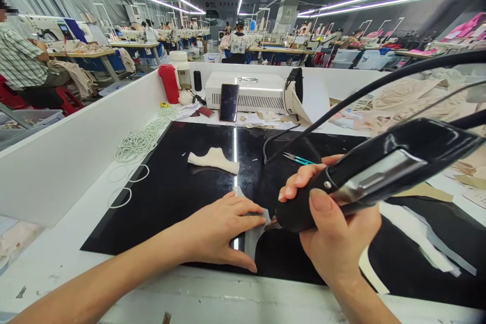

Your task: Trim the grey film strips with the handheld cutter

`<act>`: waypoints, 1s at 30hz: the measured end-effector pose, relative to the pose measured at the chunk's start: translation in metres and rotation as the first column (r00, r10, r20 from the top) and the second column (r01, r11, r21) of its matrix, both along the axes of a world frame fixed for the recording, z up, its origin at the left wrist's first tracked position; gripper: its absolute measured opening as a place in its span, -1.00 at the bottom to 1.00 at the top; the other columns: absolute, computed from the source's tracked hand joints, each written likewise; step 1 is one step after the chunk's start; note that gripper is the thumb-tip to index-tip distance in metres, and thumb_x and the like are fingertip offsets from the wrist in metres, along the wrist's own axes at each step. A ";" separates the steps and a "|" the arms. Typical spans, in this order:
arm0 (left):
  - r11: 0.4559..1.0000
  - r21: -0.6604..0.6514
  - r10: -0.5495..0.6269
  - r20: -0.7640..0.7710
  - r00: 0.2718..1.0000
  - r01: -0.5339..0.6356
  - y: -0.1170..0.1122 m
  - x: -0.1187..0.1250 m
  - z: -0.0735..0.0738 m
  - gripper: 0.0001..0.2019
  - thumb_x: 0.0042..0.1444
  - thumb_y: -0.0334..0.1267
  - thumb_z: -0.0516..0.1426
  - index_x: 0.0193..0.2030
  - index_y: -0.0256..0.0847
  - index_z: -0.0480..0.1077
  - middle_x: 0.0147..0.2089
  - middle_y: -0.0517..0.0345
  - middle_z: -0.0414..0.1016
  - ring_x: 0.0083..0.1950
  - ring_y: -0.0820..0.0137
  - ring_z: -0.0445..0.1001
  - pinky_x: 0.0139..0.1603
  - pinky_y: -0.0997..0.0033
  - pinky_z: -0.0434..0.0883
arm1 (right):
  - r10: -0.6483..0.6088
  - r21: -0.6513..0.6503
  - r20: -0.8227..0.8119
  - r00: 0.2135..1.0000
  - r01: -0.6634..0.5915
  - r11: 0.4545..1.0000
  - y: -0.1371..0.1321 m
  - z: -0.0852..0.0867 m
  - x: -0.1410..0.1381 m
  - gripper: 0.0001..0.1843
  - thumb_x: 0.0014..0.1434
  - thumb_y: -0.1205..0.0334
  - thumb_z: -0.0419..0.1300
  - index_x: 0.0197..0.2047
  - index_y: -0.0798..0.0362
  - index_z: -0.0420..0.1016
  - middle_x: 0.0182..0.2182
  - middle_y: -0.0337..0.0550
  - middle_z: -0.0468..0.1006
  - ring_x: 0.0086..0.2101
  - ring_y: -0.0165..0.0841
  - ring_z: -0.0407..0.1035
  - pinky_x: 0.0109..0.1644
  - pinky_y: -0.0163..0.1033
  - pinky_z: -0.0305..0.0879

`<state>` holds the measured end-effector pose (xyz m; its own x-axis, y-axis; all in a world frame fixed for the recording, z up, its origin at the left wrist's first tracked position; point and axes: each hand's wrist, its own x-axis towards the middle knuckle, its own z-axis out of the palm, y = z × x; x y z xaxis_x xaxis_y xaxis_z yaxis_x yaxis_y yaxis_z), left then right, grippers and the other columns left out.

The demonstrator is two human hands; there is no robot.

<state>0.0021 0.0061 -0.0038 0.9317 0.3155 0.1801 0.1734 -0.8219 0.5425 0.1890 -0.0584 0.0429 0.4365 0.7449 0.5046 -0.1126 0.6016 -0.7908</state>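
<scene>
My right hand [337,223] is wrapped round a black corded hand tool [383,167] with a long silver lever; I cannot make out its exact kind. Its metal tip [272,224] points down to the left, at the edge of a thin translucent piece [252,240] on the black mat [152,217]. Fingers outstretched, my left hand [231,228] lies over that piece and presses it flat, partly hiding it. Farther back on the mat rests a cream fabric piece [213,160]. Teal-handled thread snips [299,159] lie beyond my right hand.
White strips [421,238] lie at the right. Pale green cord [138,142] is heaped at the left. A phone [229,103] leans on a white vented box [246,92], near a red container [169,84]. Black cables [349,88] arch overhead. A low white wall [87,157] borders the table.
</scene>
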 end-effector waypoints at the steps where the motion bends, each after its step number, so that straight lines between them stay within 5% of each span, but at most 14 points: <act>1: 1.000 0.000 -0.001 0.001 1.000 0.001 0.000 0.000 0.000 -0.30 0.17 0.01 0.43 0.36 -0.24 0.43 0.41 -0.24 0.42 0.41 -0.10 0.41 0.52 -0.35 0.15 | 0.000 -0.002 0.006 1.000 0.000 1.000 0.000 0.000 0.000 -0.59 0.22 0.12 0.49 0.04 -0.10 0.44 -0.31 -0.33 0.56 -0.44 -0.38 0.51 -0.39 -0.21 0.53; 30: 1.000 -0.015 -0.026 -0.016 1.000 0.026 0.001 0.007 0.010 -0.32 0.11 -0.10 0.48 0.33 -0.16 0.44 0.40 -0.18 0.43 0.38 -0.09 0.41 0.48 -0.24 0.20 | 0.165 -0.027 -0.019 0.986 -0.166 0.986 -0.023 0.009 -0.013 -0.61 0.21 0.06 0.46 0.04 -0.12 0.46 -0.36 -0.30 0.50 -0.44 -0.36 0.42 -0.34 -0.20 0.51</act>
